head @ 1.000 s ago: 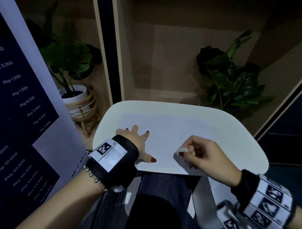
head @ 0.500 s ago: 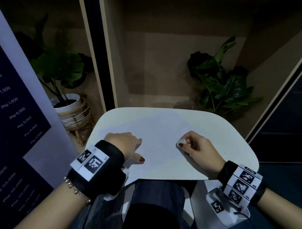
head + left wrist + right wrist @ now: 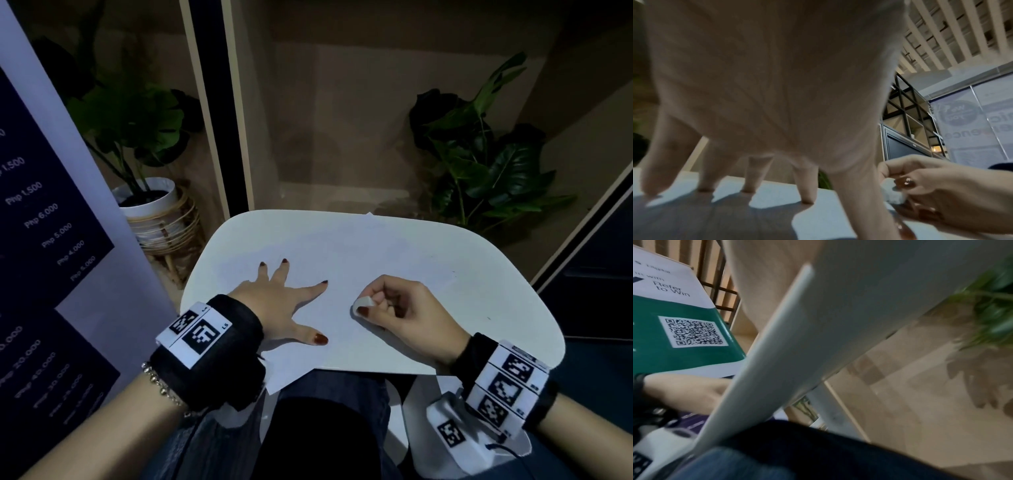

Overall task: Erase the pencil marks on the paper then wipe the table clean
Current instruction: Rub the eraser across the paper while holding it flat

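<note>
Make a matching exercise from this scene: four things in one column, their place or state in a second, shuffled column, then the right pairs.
Things
1. left hand
2. eraser
3. paper
4. potted plant in white pot

Places or states
A. pinched in the right hand fingers, touching the sheet
B. lies flat on the white table, a near corner hanging over the edge
C. stands on the floor, left of the table
D. fingers spread, pressing the sheet down

Pairs: 1-D, 2-A, 3-B, 4-C
</note>
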`<state>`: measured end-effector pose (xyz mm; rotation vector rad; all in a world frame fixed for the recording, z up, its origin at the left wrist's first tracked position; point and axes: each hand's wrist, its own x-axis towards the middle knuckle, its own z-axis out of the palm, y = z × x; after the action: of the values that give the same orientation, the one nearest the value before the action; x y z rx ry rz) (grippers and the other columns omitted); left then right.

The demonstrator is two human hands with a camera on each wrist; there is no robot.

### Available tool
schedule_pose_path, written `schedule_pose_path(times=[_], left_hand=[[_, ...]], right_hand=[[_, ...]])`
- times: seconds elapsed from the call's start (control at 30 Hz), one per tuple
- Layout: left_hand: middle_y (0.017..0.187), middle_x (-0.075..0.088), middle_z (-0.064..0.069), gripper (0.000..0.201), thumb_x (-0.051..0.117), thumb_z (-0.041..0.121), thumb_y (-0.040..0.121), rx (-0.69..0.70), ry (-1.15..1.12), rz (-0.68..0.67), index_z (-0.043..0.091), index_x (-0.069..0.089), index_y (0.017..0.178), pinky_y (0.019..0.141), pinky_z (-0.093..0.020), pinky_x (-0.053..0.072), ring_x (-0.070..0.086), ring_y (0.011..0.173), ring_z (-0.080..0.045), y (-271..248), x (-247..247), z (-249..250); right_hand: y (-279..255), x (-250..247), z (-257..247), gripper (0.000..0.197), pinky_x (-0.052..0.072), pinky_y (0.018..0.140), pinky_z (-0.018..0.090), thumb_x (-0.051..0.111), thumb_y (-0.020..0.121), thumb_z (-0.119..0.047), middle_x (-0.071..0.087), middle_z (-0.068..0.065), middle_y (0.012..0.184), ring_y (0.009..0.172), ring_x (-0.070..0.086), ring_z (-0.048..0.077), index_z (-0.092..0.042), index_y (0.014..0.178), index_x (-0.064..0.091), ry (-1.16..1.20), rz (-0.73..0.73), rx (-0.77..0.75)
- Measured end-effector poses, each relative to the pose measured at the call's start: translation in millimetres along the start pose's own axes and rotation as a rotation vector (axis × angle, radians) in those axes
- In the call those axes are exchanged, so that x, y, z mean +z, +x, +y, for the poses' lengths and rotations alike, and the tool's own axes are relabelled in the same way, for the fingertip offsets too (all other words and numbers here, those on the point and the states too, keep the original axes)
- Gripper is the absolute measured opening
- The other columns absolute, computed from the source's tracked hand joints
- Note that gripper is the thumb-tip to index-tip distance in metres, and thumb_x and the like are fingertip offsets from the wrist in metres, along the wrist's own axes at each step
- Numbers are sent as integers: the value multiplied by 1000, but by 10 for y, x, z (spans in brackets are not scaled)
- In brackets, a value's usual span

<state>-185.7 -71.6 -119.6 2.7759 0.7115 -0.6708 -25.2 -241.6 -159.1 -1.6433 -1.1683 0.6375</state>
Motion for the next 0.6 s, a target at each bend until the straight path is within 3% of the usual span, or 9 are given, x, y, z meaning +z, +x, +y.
schedule_pose_path(times=[0.13, 0.27, 0.33, 0.43, 0.53, 0.6], left_hand=[[159, -25, -15, 91, 49, 79, 79, -3, 12, 2, 60, -11, 146, 116, -54, 18, -19, 145, -45, 10, 29, 47], [160, -23, -14, 91, 50, 79, 78, -12, 10, 3, 61, -9, 146, 116, -55, 22, -17, 146, -45, 13, 10, 46], [160, -23, -14, 91, 51, 78, 78, -13, 7, 0, 62, -8, 145, 116, -55, 23, -16, 146, -45, 17, 6, 53], [160, -23, -14, 92, 51, 78, 78, -18, 13, -11, 61, -9, 146, 116, -55, 24, -16, 146, -45, 9, -2, 56], [160, -24, -15, 93, 48, 79, 77, -21, 29, -15, 60, -11, 146, 116, -55, 25, -16, 146, -46, 12, -3, 62], [160, -23, -15, 93, 47, 80, 76, -19, 39, -13, 60, -11, 146, 116, -56, 26, -15, 146, -46, 15, 1, 63]], right_hand=[[48, 67, -19, 4, 45, 64, 20, 75, 86, -14, 65, 19, 83, 66, 51, 10, -12, 87, 71, -14, 16, 11], [55, 117, -5, 6, 50, 67, 30, 71, 87, -10, 60, 5, 70, 65, 53, 13, -15, 84, 72, -14, 3, 6], [16, 110, -15, 8, 48, 67, 35, 70, 86, -8, 58, 0, 65, 61, 49, 23, -15, 85, 73, -7, -108, 24], [19, 102, -20, 5, 50, 67, 41, 73, 84, -12, 65, 11, 72, 64, 51, 35, -17, 85, 74, -3, -106, 23], [65, 142, 41, 8, 54, 70, 36, 74, 84, -8, 60, 4, 70, 65, 51, 20, -15, 81, 73, 41, 49, 27], [67, 147, 50, 7, 52, 70, 33, 74, 84, -7, 58, 4, 69, 66, 50, 16, -14, 80, 73, 40, 39, 31]])
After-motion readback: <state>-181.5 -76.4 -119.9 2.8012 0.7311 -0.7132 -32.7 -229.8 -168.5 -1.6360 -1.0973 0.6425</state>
